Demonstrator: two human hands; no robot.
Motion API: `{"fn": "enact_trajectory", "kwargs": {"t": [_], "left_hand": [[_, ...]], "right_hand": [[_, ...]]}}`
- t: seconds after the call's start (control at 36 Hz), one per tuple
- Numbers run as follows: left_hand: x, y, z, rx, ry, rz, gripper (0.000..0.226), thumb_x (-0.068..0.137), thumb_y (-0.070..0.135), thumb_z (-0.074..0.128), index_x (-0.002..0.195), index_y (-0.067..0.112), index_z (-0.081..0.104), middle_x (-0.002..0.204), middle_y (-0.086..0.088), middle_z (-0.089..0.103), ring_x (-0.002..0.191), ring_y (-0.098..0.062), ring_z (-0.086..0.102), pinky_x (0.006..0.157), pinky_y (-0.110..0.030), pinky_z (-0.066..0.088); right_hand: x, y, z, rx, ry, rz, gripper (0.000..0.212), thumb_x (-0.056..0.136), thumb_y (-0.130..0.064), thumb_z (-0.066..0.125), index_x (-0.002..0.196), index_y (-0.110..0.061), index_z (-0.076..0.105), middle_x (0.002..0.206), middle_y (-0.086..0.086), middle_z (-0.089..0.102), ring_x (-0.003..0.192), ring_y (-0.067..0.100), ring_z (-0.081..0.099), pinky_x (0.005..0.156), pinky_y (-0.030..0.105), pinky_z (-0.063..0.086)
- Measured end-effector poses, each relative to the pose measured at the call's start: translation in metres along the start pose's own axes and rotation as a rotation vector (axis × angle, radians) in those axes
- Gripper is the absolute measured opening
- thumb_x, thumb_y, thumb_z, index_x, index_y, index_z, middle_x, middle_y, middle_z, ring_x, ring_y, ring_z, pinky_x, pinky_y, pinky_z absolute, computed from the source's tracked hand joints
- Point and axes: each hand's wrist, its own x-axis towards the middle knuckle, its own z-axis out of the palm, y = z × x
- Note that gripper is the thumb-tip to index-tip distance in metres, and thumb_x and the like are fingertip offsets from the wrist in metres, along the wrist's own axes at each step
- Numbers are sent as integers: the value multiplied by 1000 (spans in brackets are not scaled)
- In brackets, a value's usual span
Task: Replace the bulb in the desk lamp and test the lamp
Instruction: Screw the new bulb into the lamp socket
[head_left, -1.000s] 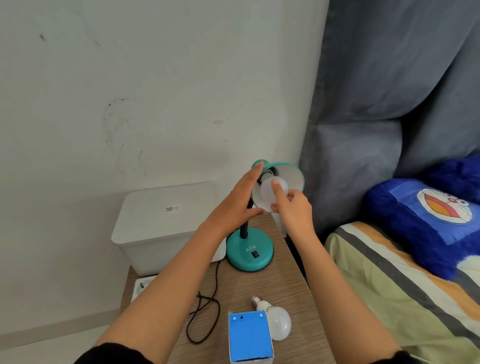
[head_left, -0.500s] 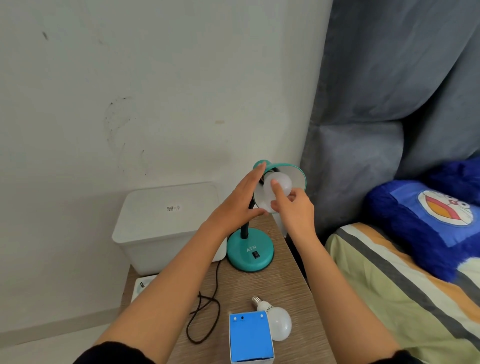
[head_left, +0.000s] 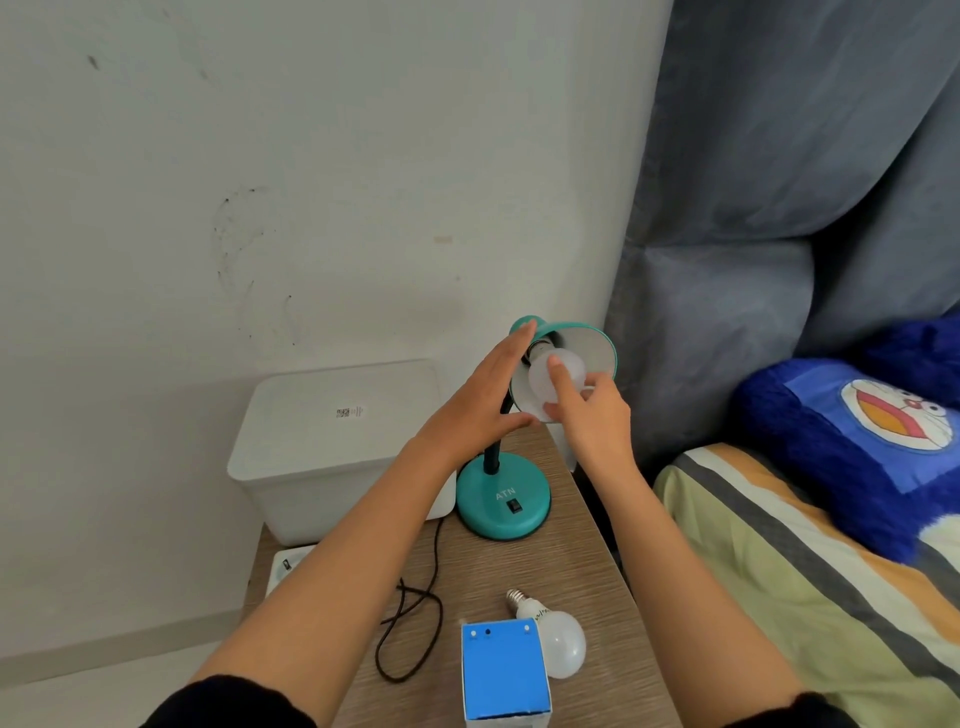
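Gripping the bulb (head_left: 551, 375), right hand (head_left: 589, 415) at teal lamp (head_left: 503, 499).

Two bulbs (head_left: 556, 376) (head_left: 558, 644), one lamp (head_left: 503, 499)

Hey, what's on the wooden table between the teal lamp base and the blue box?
In the head view, only bare wood grain lies between the round teal lamp base and the blue cardboard box. The loose white bulb lies beside the box; the black cord coils leftward.
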Motion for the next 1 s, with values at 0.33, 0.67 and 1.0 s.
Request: {"fn": "enact_trajectory", "kwargs": {"t": [0.33, 0.67, 1.0], "left_hand": [[0, 1, 0, -9, -10, -7, 96, 81, 15, 71, 148, 29, 4, 156, 9, 13, 131, 12, 11, 107, -11, 14], [1, 0, 0, 0, -7, -1, 96, 81, 13, 72, 148, 28, 4, 155, 9, 15, 129, 14, 11, 104, -1, 12], [1, -2, 0, 23, -2, 4, 97, 80, 13, 72, 148, 28, 3, 155, 8, 14, 128, 15, 9, 99, 6, 7]], "right_hand": [[0, -1, 0, -1, -10, -21, 61, 74, -52, 68, 119, -15, 48, 106, -1, 58, 98, 20, 64, 89, 35, 52], [-2, -2, -2, -93, -7, -75, 66, 76, -43, 71, 129, -15, 44, 112, -1, 51, 98, 16, 57, 79, 23, 48], [1, -1, -3, -23, 7, 3, 51, 80, -51, 62, 112, -12, 50, 106, 8, 65, 96, 22, 66, 74, 25, 51]]}}
